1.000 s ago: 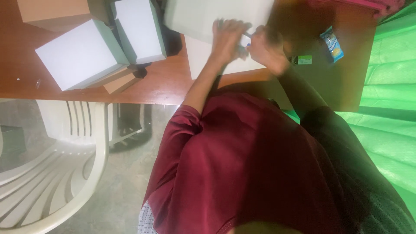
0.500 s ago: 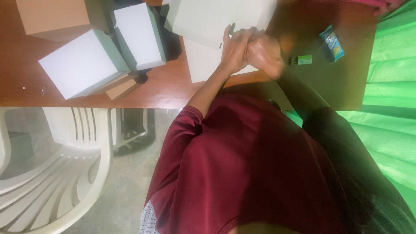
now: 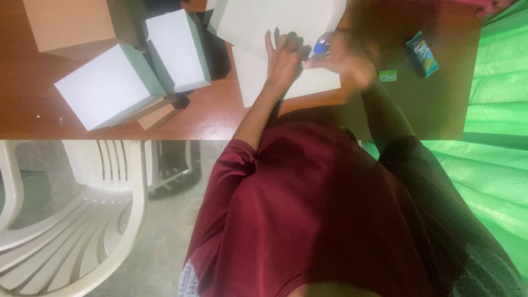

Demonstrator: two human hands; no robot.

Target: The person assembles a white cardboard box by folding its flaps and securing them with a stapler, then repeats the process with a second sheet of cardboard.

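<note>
Card (image 3: 316,82), a flat white sheet, lies on the brown table (image 3: 209,110) at its near edge, partly under a larger pale board (image 3: 253,22). Left hand (image 3: 283,58) rests on the card, fingers curled loosely, gripping nothing visible. Right hand (image 3: 349,60) is blurred, fingers closed around a small blue object (image 3: 322,45) just above the card. White boxes (image 3: 107,85) sit well to the left; a plastic chair (image 3: 71,220) stands below.

Left hand (image 3: 285,58) on white sheet (image 3: 291,82), right hand (image 3: 349,60) gripping small blue object (image 3: 322,45)
</note>
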